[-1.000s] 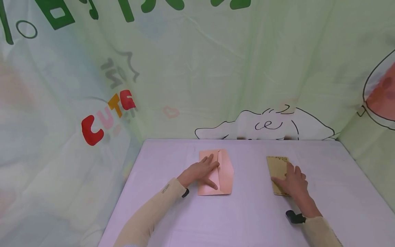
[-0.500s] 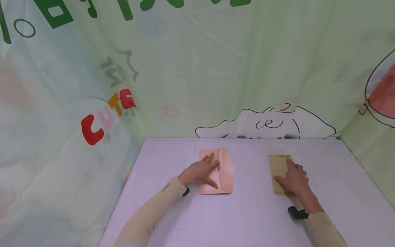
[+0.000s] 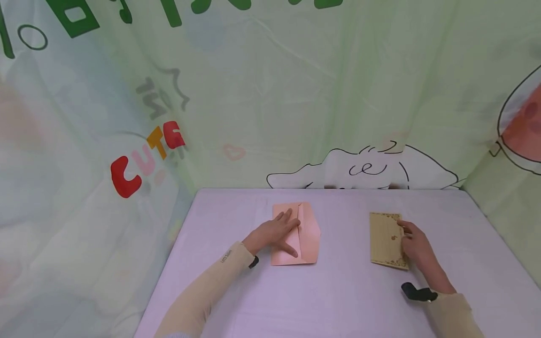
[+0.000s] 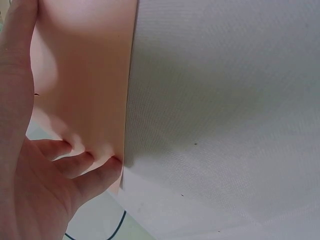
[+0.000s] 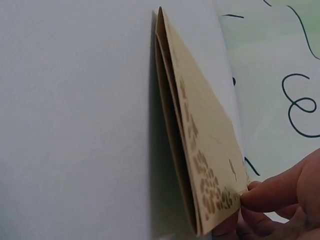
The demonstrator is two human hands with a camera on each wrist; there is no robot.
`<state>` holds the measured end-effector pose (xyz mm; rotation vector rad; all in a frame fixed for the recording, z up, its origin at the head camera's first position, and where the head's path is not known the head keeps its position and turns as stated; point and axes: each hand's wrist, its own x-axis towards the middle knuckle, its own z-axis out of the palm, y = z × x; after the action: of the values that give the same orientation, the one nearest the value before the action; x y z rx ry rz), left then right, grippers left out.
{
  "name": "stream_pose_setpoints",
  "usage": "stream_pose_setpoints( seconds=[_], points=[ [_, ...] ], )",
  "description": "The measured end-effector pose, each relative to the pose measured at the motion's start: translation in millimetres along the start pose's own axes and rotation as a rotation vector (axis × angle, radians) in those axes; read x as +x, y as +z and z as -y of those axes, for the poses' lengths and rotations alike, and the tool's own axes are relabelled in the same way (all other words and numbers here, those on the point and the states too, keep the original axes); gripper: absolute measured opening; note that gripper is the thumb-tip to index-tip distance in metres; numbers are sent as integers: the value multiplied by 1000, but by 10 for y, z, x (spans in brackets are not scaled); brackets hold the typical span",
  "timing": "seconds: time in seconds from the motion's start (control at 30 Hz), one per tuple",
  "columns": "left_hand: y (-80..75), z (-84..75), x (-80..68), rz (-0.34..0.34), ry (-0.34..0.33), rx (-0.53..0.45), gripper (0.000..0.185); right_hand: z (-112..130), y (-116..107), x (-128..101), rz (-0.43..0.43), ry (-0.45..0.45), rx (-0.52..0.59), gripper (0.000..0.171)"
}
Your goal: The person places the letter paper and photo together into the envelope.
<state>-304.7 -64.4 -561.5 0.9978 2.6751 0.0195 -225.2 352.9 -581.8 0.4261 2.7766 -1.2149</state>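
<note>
Left hand (image 3: pixel 274 233) lies flat, fingers spread, on the pink envelope (image 3: pixel 305 237) at table centre, flap open to the right. Right hand (image 3: pixel 416 245) pinches the right long edge of the folded tan letter sheet (image 3: pixel 383 239), lifting that edge; the right wrist view shows the fingertips (image 5: pixel 260 199) nipping the layers together, the fold gaping slightly. Judgement: lift cleanly by keeping all layers in the pinch, so the fold does not splay. Hold the envelope pinned on the lilac tablecloth (image 3: pixel 338 300) so it cannot skid
</note>
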Motion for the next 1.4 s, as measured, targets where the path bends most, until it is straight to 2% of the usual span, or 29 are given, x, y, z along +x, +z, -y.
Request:
stream_pose_setpoints(
  seconds=[0.43,0.77,1.13,1.4],
  points=[
    [-20,-5,-9,-15,14,1,102,14,-17,-29,-42,18,51,62],
    [-2,11,8,-19,14,11,103,40,56,-29,-59,-43,69,59],
    [4,-2,3,-18,6,17,104,230,98,-81,-35,-76,87,58],
    [7,-5,8,-20,7,21,104,286,218,-71,-34,-97,95,57]
  ],
)
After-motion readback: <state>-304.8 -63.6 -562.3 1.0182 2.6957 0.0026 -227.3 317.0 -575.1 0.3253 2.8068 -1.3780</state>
